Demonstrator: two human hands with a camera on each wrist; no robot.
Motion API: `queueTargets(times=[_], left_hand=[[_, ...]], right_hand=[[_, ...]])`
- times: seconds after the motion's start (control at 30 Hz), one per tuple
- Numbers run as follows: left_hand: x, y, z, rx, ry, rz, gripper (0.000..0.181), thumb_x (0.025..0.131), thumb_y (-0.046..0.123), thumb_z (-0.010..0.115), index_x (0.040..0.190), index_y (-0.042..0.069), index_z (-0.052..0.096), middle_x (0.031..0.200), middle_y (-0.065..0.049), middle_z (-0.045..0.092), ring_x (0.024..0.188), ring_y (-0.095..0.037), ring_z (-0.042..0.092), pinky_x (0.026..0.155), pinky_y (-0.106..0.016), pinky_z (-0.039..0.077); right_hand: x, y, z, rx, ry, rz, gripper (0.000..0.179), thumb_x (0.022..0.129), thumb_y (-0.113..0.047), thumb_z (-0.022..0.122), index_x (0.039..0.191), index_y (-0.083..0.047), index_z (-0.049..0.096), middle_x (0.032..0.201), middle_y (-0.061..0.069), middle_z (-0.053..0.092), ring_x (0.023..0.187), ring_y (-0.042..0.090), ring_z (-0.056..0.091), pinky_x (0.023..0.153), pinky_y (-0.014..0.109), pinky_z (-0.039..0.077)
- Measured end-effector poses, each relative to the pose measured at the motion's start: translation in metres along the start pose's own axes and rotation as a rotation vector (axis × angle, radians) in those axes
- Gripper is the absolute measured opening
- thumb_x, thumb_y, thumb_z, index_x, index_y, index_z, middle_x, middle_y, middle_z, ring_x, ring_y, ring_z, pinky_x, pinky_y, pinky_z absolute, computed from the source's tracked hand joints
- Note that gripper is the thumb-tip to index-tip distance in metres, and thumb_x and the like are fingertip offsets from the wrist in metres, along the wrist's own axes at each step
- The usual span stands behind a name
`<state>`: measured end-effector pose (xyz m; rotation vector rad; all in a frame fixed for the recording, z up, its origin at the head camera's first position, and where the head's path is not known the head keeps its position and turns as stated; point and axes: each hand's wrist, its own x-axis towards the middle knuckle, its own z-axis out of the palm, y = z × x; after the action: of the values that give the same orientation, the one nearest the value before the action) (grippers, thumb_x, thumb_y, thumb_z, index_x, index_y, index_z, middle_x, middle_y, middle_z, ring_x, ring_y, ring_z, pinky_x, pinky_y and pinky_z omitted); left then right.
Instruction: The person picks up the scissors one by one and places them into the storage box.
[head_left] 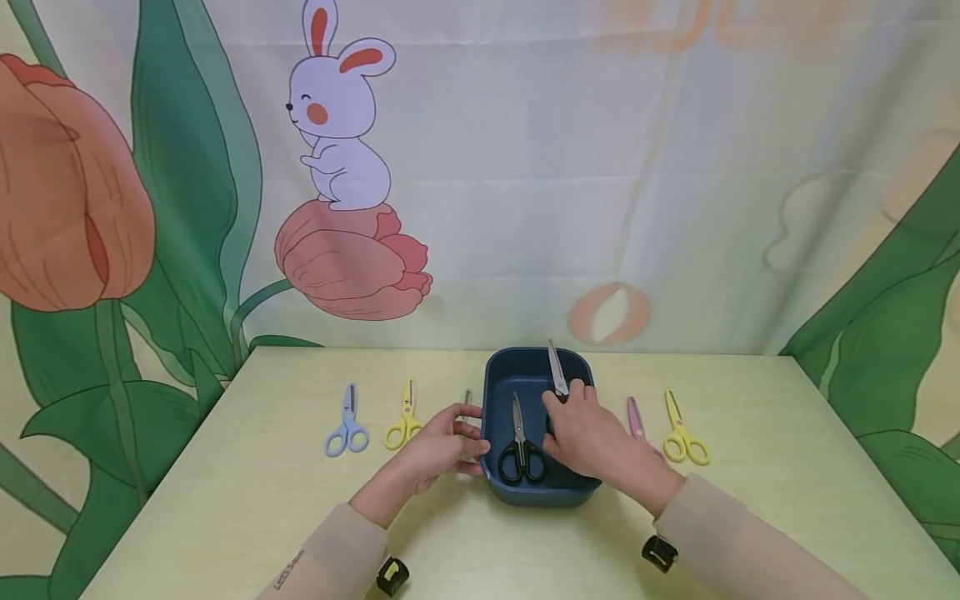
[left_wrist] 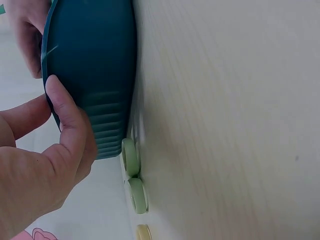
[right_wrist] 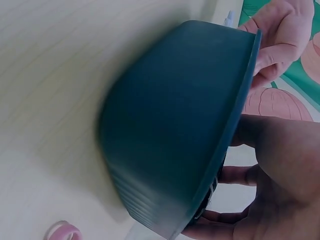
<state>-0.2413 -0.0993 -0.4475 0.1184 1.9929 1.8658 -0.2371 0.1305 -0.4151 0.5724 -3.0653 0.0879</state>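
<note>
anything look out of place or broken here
Nothing looks spilled or plainly broken. The one thing that stands out is the held scissors in the right hand: in the head view their tip shows past the blue bin's far rim, while the other black scissors lie within it.

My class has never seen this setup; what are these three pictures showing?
No machine here: a person works bare-handed. The widest picture comes from a head camera looking forward and down; the other two come from cameras worn on each wrist. On the table stands a dark blue bin. The left hand grips its rim; the right hand seems to hold black-handled scissors. A second black-handled pair lies inside. Outside lie blue scissors, two yellow pairs and, partly hidden, a green pair and a pink pair.
</note>
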Motion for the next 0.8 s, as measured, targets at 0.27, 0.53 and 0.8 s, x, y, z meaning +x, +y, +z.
queueTargets(times=[0.27,0.53,0.8], left_hand=[[0.001,-0.002,0.0,0.001,-0.002,-0.004,0.055,0.096,-0.008,0.063,0.146,-0.003,0.041,0.112,-0.019,0.051,0.087,-0.025,0.06,0.075,-0.039,0.062],[0.0,-0.002,0.0,-0.004,-0.006,-0.004,0.055,0.097,-0.008,0.063,0.146,-0.004,0.04,0.112,-0.019,0.051,0.087,-0.025,0.059,0.073,-0.038,0.062],[0.0,-0.001,0.0,-0.003,-0.011,-0.005,0.056,0.097,-0.007,0.063,0.147,-0.004,0.039,0.111,-0.018,0.05,0.087,-0.025,0.059,0.073,-0.037,0.062]], right_hand=[[0.003,-0.003,0.008,0.022,-0.043,0.002,0.049,0.096,-0.029,0.073,0.13,-0.001,0.052,0.117,0.03,0.046,0.104,0.041,0.048,0.067,0.042,0.058],[0.006,-0.004,0.015,0.028,-0.063,-0.011,0.045,0.098,-0.028,0.071,0.125,0.001,0.049,0.112,0.028,0.043,0.102,0.041,0.048,0.066,0.04,0.057],[0.01,-0.003,0.025,-0.001,-0.052,-0.022,0.041,0.1,-0.028,0.069,0.121,0.0,0.047,0.112,0.029,0.042,0.1,0.04,0.047,0.063,0.037,0.056]])
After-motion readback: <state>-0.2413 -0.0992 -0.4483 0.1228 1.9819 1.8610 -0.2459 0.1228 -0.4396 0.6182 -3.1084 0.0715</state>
